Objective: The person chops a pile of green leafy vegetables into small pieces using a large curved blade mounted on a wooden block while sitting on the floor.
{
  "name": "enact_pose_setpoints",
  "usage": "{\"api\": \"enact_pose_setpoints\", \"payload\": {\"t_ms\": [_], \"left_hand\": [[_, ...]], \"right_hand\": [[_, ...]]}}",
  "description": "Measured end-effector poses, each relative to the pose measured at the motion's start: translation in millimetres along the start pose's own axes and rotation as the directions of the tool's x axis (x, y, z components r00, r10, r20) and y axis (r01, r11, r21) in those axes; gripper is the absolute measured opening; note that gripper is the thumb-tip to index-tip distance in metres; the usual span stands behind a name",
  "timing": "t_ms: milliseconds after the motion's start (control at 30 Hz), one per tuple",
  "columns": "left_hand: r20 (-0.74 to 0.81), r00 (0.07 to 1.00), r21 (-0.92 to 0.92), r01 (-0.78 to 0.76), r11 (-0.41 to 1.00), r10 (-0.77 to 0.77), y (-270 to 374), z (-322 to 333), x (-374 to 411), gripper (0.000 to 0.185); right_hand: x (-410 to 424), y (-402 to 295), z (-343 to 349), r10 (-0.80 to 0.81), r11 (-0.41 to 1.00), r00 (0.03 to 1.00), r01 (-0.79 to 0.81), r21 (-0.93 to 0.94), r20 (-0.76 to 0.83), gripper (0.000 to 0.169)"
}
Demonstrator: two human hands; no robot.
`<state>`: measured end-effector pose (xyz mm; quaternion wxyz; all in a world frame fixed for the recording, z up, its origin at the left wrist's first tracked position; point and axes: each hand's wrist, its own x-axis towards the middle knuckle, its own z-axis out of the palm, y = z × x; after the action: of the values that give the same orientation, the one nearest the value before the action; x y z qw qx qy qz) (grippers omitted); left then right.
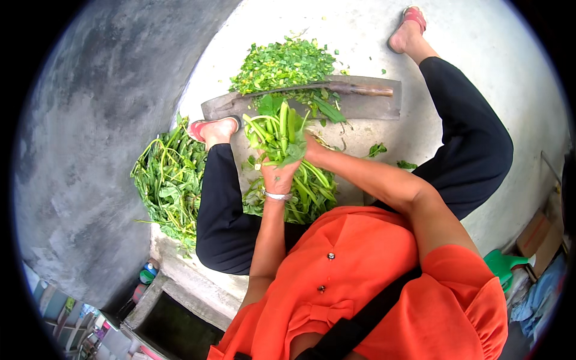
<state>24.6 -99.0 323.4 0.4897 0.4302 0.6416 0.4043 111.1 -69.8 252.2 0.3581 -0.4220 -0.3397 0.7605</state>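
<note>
My left hand (280, 176), with a silver-coloured bracelet at the wrist, grips a bunch of green leafy stems (283, 126). Against the bunch's right side is my right hand (312, 150), its fingers mostly hidden by leaves; it appears to grip the same stems. Just beyond the bunch lies a wooden board (375, 109). A long-bladed knife with a wooden handle (366, 90) rests along it, untouched. Chopped greens (288, 63) are heaped at the board's far side, some spilling onto it. More whole leafy stems (315, 193) lie under my forearms.
A larger heap of uncut greens (171, 180) sits beside my left leg, near the grey wall (90, 126). Behind at left is a concrete basin (180, 321). At right are a green plastic container with a spout (501, 267) and a cardboard box (535, 231). Loose leaves (377, 149) dot the floor.
</note>
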Motion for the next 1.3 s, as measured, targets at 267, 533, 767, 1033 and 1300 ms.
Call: {"api": "enact_pose_setpoints", "payload": {"t_ms": [267, 533, 767, 1033, 1300], "left_hand": [[-0.073, 0.986, -0.21, 0.13, 0.969, -0.148, -3, 16, 11, 0.048], [-0.095, 0.933, 0.761, -0.157, 0.629, 0.347, 13, 14, 34, 0.075], [-0.421, 0.906, 0.259, 0.077, 0.963, 0.04, -92, 18, 63, 0.077], [-0.333, 0.934, 0.343, 0.249, 0.906, -0.131, -119, 64, 57, 0.084], [-0.22, 0.95, 0.371, 0.29, 0.882, -0.22, -195, 51, 77, 0.093]], "right_hand": [[-1, -18, -52, -0.204, 0.815, 0.979, 0.177, -0.552, 0.013, 0.053], [16, 137, 20, 0.297, 0.872, 0.86, -0.421, 0.249, 0.415, 0.051], [11, 57, -78, 0.325, 0.191, 0.945, -0.038, -0.981, 0.026, 0.031], [-9, -122, -171, -0.161, -0.232, 0.977, 0.097, -0.968, 0.136, 0.042], [-53, -185, -54, 0.293, 0.068, 0.918, 0.26, -0.963, 0.268, 0.057]]}}
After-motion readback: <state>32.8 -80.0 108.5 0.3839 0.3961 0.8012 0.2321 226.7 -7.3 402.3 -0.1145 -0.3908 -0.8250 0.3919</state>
